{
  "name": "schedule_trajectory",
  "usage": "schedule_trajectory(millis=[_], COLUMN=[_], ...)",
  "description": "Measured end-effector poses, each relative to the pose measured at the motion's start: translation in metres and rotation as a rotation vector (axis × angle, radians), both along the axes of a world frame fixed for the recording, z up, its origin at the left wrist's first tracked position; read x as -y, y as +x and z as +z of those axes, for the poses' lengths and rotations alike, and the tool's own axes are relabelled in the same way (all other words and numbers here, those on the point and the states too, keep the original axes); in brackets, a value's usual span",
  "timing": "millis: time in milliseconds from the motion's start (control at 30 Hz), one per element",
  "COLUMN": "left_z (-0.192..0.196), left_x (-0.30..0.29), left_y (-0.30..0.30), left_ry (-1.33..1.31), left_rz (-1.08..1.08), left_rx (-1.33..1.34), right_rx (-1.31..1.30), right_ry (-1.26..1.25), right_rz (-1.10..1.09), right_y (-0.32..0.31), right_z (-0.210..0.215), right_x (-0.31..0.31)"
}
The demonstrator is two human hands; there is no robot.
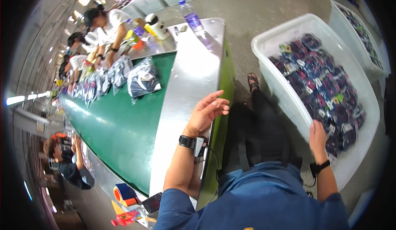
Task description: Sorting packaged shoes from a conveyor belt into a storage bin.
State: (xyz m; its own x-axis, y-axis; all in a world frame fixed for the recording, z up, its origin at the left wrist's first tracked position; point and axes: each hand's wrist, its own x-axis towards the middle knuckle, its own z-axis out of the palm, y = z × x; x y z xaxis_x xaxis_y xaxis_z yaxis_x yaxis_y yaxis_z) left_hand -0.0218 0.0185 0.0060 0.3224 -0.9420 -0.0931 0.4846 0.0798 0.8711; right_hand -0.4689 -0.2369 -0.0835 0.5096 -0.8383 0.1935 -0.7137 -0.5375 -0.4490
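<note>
My left hand [208, 111] is raised over the metal edge of the conveyor table, its fingers loosely curled and apart with nothing in them. On the near side rim of a large white plastic bin [284, 81], my right hand [317, 141] is closed around the edge. Dark bundled goods in clear plastic, with small tags [313, 73], are heaped inside that bin. A green conveyor belt [123, 118] lies to my left, bordered by a bare steel end plate [185, 73]. Clear bags of dark items [143, 80] sit on the belt's far part.
Several people [109, 27] work along the belt's far side; another person [72, 164] stands at left. A water bottle [192, 17] and a white flask [158, 27] stand on the steel. Near me are a tape dispenser [125, 195] and a red bottle [126, 217]. A second bin [359, 36] stands right.
</note>
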Motion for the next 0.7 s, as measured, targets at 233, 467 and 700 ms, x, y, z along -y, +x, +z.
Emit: schedule_trajectory(millis=[233,467,700], left_z=[0.005,0.11,0.173], left_x=[-0.01,-0.06,-0.128], left_y=[-0.003,0.08,0.268], left_ry=[0.066,0.325,0.771], left_rz=[0.113,0.131,0.967], left_rx=[-0.084,0.197,0.822], right_rx=[-0.037,-0.029,-0.016], right_ry=[0.049,0.033,0.013], right_rz=[0.002,0.017,0.03], right_y=[0.009,0.01,0.012], right_z=[0.009,0.004,0.008], right_x=[-0.005,0.006,0.003])
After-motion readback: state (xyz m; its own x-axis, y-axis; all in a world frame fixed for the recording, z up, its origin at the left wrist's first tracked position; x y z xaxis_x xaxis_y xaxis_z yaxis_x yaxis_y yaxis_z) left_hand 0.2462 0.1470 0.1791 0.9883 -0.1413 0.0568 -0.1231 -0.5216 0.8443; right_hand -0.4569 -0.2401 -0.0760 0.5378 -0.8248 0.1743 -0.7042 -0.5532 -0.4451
